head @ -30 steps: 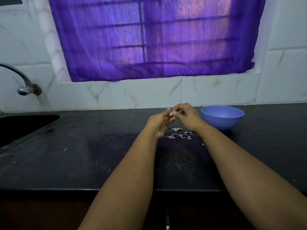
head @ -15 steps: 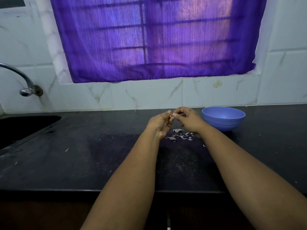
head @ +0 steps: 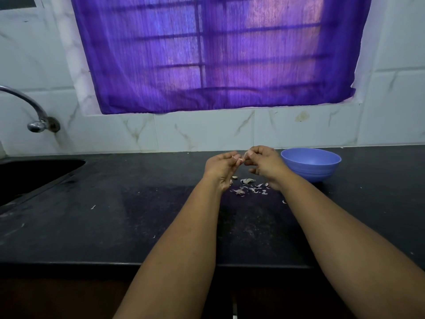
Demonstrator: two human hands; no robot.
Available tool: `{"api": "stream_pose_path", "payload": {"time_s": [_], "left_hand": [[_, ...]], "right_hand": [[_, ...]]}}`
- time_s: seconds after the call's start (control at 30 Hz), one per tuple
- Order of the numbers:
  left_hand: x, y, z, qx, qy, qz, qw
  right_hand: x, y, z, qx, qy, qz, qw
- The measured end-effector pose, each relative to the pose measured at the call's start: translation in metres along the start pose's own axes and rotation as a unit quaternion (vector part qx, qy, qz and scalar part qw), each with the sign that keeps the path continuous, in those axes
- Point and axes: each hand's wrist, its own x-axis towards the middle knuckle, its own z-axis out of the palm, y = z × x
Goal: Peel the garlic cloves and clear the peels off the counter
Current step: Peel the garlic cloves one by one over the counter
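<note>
- Head view: a garlic clove (head: pixel 241 159) is pinched between the fingertips of the left hand (head: pixel 220 168) and the right hand (head: pixel 264 164), both raised just above the dark surface (head: pixel 115 215); the fingers of each hand are curled in round it.
- The peeling step is judged to be in hand: the small pale clove is held between thumb and finger ends, though it cannot be told how much skin is left on it.
- A scatter of peels (head: pixel 250 188) is seen on the surface directly below the hands, thin, curled and papery, pale with a purplish tint; a few stray flakes lie farther off.
- A blue bowl (head: pixel 311 164), round, smooth and plastic-looking, is set just to the right of the right hand; its contents cannot be seen.
- The next move is judged to call for a fine nail-tip pull on the skin, then a drop of the bare clove, likely into the bowl.
- The surface is polished black stone, dusted with specks; a sink (head: pixel 34 173) and a curved metal tap (head: pixel 34 111) are seen at far left.
</note>
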Motion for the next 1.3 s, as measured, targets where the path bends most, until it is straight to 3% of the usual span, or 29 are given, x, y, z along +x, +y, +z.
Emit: {"api": "stream_pose_path", "payload": {"time_s": [0.1, 0.23, 0.43, 0.63, 0.7, 0.83, 1.03, 1.3], "left_hand": [[-0.001, 0.001, 0.0, 0.021, 0.022, 0.008, 1.0], [-0.003, -0.001, 0.002, 0.045, 0.03, 0.015, 0.998], [-0.004, -0.004, 0.001, 0.051, 0.027, 0.035, 0.998], [-0.005, -0.007, -0.003, 0.162, 0.049, 0.089, 0.982], [-0.006, -0.007, -0.004, 0.221, 0.051, 0.114, 0.967], [-0.008, -0.009, -0.003, 0.34, 0.051, 0.153, 0.927], [-0.007, -0.006, -0.005, 0.323, 0.061, 0.168, 0.929], [-0.002, -0.01, -0.007, 0.388, 0.058, 0.186, 0.901]], "right_hand": [[0.004, -0.001, -0.007, 0.038, 0.07, 0.014, 0.997], [0.006, 0.007, -0.017, -0.181, 0.144, -0.022, 0.973], [0.001, 0.003, -0.018, -0.334, 0.101, -0.014, 0.937], [0.004, 0.004, -0.021, -0.376, 0.053, 0.027, 0.925], [0.004, 0.005, -0.02, -0.352, 0.051, 0.022, 0.934], [0.003, 0.005, -0.019, -0.186, 0.07, -0.002, 0.98], [0.0, 0.001, -0.01, -0.052, 0.033, -0.013, 0.998], [-0.005, 0.001, -0.008, -0.133, -0.015, -0.056, 0.989]]}}
